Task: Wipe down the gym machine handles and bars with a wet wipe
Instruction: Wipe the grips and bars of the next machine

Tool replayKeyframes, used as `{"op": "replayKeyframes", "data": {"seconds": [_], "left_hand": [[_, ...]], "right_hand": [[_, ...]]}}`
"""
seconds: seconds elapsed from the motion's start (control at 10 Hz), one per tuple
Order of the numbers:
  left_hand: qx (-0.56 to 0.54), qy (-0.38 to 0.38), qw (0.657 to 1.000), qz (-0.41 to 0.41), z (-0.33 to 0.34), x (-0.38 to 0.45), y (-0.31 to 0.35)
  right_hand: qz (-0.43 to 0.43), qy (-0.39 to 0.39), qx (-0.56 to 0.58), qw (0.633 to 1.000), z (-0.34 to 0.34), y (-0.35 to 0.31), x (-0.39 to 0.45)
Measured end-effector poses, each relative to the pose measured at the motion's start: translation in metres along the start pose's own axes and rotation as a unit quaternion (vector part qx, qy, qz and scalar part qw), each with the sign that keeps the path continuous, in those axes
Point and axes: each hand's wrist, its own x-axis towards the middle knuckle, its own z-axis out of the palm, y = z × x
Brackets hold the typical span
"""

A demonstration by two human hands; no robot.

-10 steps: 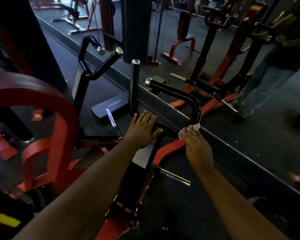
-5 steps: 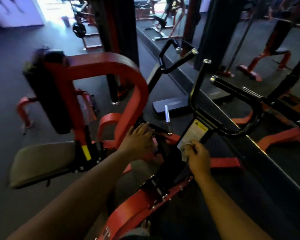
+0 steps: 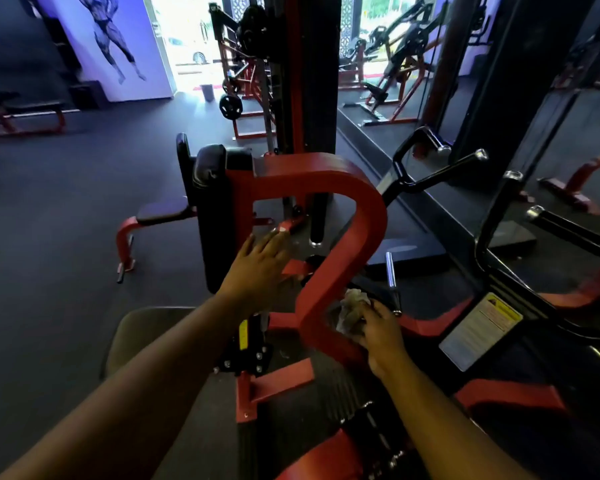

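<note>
The right hand (image 3: 381, 336) pinches a crumpled wipe (image 3: 352, 308) just beside the red bar (image 3: 357, 244), low on its curve. The left hand (image 3: 257, 268), fingers spread, reaches beside the black pad (image 3: 215, 216).

red curved frame (image 3: 357, 216) between both hands, black pad (image 3: 215, 209) blocking left, open floor (image 3: 66, 209) beyond
</note>
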Motion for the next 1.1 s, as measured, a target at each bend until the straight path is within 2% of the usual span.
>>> {"op": "replayKeyframes", "data": {"seconds": [0.1,0.2,0.3,0.4,0.5,0.6,0.7,0.8,0.9,1.0,1.1], "left_hand": [[0.029,0.041,0.999,0.011,-0.029,0.017,-0.025],[0.101,0.05,0.993,0.04,-0.06,0.04,-0.042],[0.146,0.054,0.987,0.041,-0.081,0.073,-0.05],[0.126,0.046,0.991,0.021,-0.086,0.106,-0.049],[0.099,0.027,0.995,0.009,-0.083,0.144,-0.042],[0.038,0.008,0.999,0.0,-0.084,0.174,-0.039],[0.001,-0.025,1.0,-0.013,-0.084,0.191,-0.042],[0.008,-0.02,1.0,-0.015,-0.082,0.191,-0.042],[0.014,-0.011,1.0,-0.02,-0.083,0.192,-0.042],[0.013,-0.019,1.0,-0.02,-0.083,0.19,-0.042],[0.008,-0.016,0.999,-0.027,-0.084,0.187,-0.04]], "right_hand": [[-0.095,-0.02,-0.138,0.986,0.028,-0.014,0.01],[-0.18,-0.032,-0.278,0.943,0.048,-0.029,0.032],[-0.227,-0.01,-0.267,0.936,0.06,-0.049,0.068],[-0.236,0.018,-0.238,0.942,0.071,-0.074,0.104],[-0.282,0.063,-0.202,0.936,0.085,-0.089,0.143],[-0.303,0.069,-0.151,0.939,0.1,-0.102,0.158],[-0.315,0.089,-0.158,0.932,0.121,-0.095,0.164],[-0.355,0.081,-0.136,0.921,0.137,-0.065,0.173],[-0.264,-0.062,-0.119,0.955,0.126,-0.071,0.174],[-0.156,-0.145,-0.134,0.968,0.11,-0.082,0.198],[-0.15,-0.169,-0.163,0.96,0.108,-0.098,0.217]]}}
